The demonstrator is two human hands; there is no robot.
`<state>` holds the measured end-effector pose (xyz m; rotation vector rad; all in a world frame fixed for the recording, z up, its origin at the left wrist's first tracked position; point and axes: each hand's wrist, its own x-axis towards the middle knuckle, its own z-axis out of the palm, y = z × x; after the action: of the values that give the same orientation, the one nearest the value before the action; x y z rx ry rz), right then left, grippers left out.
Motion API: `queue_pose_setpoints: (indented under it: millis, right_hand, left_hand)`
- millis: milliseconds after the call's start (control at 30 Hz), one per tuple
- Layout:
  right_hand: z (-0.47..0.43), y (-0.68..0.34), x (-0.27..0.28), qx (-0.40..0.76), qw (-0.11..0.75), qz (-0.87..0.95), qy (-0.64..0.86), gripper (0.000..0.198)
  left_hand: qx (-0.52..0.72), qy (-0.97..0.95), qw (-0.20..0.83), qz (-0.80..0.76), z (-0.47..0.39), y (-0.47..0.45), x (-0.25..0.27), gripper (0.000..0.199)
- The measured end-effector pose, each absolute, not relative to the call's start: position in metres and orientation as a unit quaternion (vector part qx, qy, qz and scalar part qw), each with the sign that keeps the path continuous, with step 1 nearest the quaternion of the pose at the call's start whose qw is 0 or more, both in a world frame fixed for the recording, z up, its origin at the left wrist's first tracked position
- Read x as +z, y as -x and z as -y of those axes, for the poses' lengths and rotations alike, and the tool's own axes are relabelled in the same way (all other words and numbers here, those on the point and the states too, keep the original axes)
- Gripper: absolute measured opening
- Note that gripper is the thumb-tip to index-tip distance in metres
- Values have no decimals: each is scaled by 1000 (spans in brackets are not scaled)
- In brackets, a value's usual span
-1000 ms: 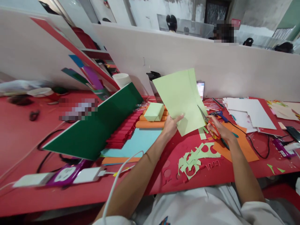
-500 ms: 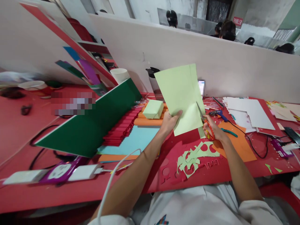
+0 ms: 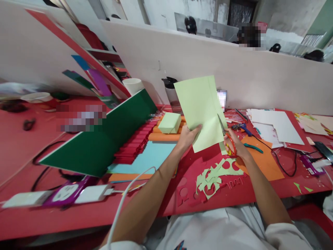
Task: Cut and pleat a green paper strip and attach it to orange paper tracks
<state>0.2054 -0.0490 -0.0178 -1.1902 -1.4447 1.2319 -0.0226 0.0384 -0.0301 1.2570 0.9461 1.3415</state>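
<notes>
My left hand (image 3: 189, 136) pinches the lower left edge of a light green sheet of paper (image 3: 199, 104), held up and tilted above the red table. In my right hand (image 3: 236, 143) is a pair of scissors (image 3: 230, 145) with red and yellow handles; its blades lie at the sheet's right side, along a cut strip there. Part of that strip hangs below, near the scissors. Under the sheet, light green paper scraps (image 3: 217, 175) with round holes lie on the table. A light green block (image 3: 169, 122) sits left of the sheet on orange rolls (image 3: 162, 136).
Folded red paper (image 3: 135, 146) and a dark green board (image 3: 104, 142) lie to the left. A bottle (image 3: 171, 93) stands behind the sheet. On the right are a glue gun (image 3: 243, 128), teal pliers (image 3: 253, 148) and white sheets (image 3: 281, 126). A white cable (image 3: 125, 194) crosses near my left arm.
The sheet's top edge has dipped slightly lower in view. Both hands keep their holds, and the scissors stay at nearly the same place on the sheet.
</notes>
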Motion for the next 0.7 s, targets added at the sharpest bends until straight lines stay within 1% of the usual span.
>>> queue_pose_setpoints:
  millis: [200,433,700]
  right_hand:
    - [49,-204,-18,479,434,580,495,58]
    - [50,-201,-17,472,437,586,493,59]
    - [50,-202,-16,454,427,596,507,59]
  left_hand:
    - [559,-522,513,-390,-39,23,-30,54]
    - [560,-518,513,-394,-39,22,-30,59]
    - [555,-541,493,-395,-41,23,-30,54]
